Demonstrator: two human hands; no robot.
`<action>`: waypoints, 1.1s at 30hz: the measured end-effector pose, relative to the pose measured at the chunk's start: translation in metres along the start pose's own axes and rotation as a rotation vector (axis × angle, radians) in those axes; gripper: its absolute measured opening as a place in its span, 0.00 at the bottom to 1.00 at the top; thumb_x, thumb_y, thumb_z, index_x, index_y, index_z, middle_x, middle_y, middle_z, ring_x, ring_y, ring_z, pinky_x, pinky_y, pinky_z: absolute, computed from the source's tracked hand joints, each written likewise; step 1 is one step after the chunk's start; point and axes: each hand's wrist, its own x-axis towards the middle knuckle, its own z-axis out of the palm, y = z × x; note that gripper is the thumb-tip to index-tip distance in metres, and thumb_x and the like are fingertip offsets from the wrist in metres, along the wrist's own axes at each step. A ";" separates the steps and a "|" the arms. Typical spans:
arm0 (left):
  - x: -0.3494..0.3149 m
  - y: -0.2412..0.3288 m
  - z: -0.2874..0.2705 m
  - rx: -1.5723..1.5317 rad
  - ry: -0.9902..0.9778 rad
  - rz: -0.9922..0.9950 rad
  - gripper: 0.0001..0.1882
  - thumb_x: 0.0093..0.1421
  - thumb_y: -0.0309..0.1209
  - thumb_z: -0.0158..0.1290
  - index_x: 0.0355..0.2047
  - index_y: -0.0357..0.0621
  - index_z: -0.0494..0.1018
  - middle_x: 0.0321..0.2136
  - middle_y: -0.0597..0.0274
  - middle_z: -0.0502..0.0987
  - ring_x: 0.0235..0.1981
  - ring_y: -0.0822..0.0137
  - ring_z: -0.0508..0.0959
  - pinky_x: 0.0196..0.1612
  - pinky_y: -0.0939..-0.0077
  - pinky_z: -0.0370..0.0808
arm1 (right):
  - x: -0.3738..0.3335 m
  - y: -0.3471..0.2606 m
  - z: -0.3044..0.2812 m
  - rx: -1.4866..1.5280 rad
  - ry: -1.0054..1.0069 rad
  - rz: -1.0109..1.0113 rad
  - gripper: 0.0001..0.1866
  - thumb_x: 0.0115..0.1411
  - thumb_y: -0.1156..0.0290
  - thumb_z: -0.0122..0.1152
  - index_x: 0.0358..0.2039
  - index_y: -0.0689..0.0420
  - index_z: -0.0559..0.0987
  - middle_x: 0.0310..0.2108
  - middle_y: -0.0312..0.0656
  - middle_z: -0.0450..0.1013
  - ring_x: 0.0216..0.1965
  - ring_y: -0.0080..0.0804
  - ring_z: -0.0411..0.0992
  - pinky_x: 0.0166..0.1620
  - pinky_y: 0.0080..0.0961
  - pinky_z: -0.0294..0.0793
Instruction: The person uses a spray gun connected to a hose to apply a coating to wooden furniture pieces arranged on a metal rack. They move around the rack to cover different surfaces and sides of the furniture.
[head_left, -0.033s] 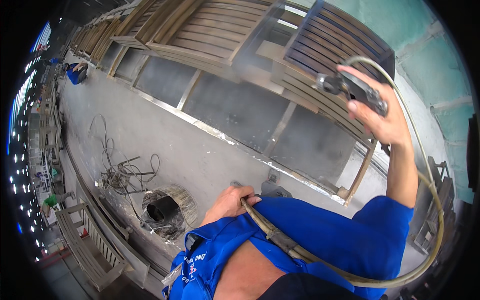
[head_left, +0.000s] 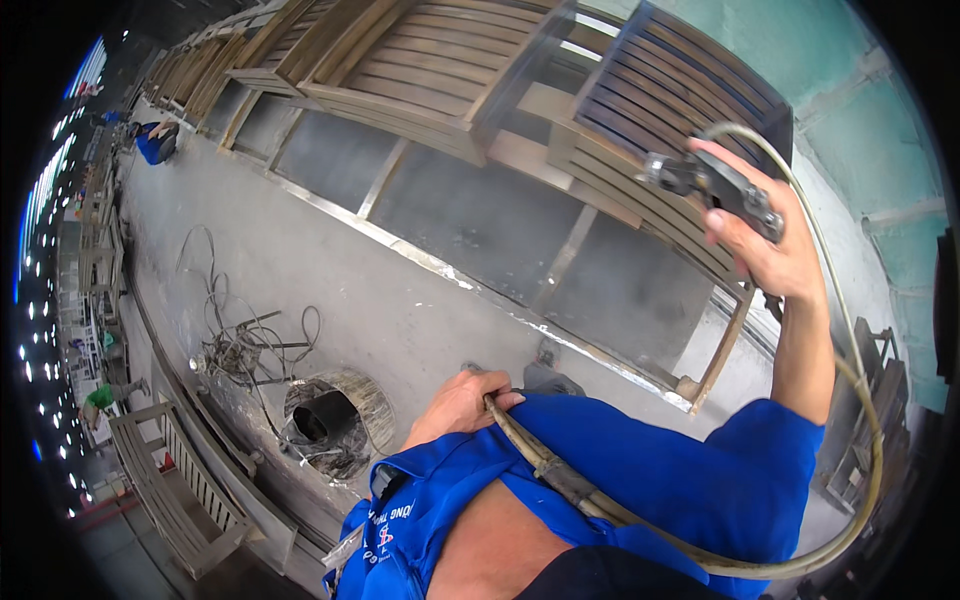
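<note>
My right hand (head_left: 781, 249) is wrapped round a dark metal spray gun (head_left: 738, 196), raised at the right. Its nozzle points left, in front of a slatted wooden seat (head_left: 690, 82) with a dark, bluish-brown surface. A pale hose (head_left: 868, 470) loops from the gun down past my right arm and across my blue shirt. Low near my waist, my left hand (head_left: 462, 402) is closed round the hose where two lines are taped together. A second slatted wooden bench (head_left: 430, 60) stands left of the seat.
The furniture stands on a long, low frame (head_left: 420, 262) with dark panels. Tangled hoses (head_left: 240, 345) and a round, stained base with a black bucket (head_left: 325, 418) lie on the floor to the left. Another wooden bench (head_left: 180, 490) is at lower left; a person in blue (head_left: 155, 143) crouches far off.
The spray gun in my right hand sits slightly farther right and lower in view. The wooden furniture also appears shifted a little to the right. My left hand keeps its hold on the hose.
</note>
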 end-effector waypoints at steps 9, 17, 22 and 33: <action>-0.011 -0.070 -0.058 -0.020 -0.073 0.004 0.16 0.64 0.39 0.63 0.28 0.40 0.74 0.22 0.46 0.77 0.28 0.42 0.76 0.32 0.52 0.72 | 0.021 0.026 0.051 -0.115 0.389 0.209 0.31 0.64 0.68 0.62 0.69 0.43 0.73 0.30 0.31 0.75 0.25 0.15 0.71 0.20 0.17 0.68; -0.048 -0.151 -0.159 0.047 -0.161 0.022 0.17 0.63 0.40 0.64 0.28 0.39 0.74 0.24 0.46 0.78 0.28 0.41 0.77 0.32 0.52 0.72 | -0.041 0.009 0.141 -0.141 0.310 0.236 0.34 0.61 0.64 0.67 0.68 0.52 0.72 0.27 0.34 0.76 0.24 0.19 0.73 0.20 0.18 0.69; -0.070 -0.180 -0.217 0.093 -0.099 0.093 0.16 0.62 0.39 0.65 0.28 0.41 0.75 0.21 0.50 0.78 0.25 0.46 0.77 0.30 0.56 0.72 | -0.039 -0.015 0.187 -0.064 0.587 0.184 0.35 0.62 0.63 0.68 0.69 0.55 0.70 0.30 0.35 0.76 0.28 0.20 0.74 0.19 0.16 0.67; -0.032 -0.198 -0.283 0.112 0.092 0.120 0.13 0.62 0.38 0.65 0.28 0.41 0.77 0.19 0.51 0.77 0.22 0.47 0.77 0.28 0.57 0.72 | 0.218 -0.028 0.191 -0.064 0.496 -0.080 0.29 0.66 0.67 0.66 0.68 0.47 0.74 0.32 0.29 0.76 0.28 0.18 0.74 0.29 0.18 0.70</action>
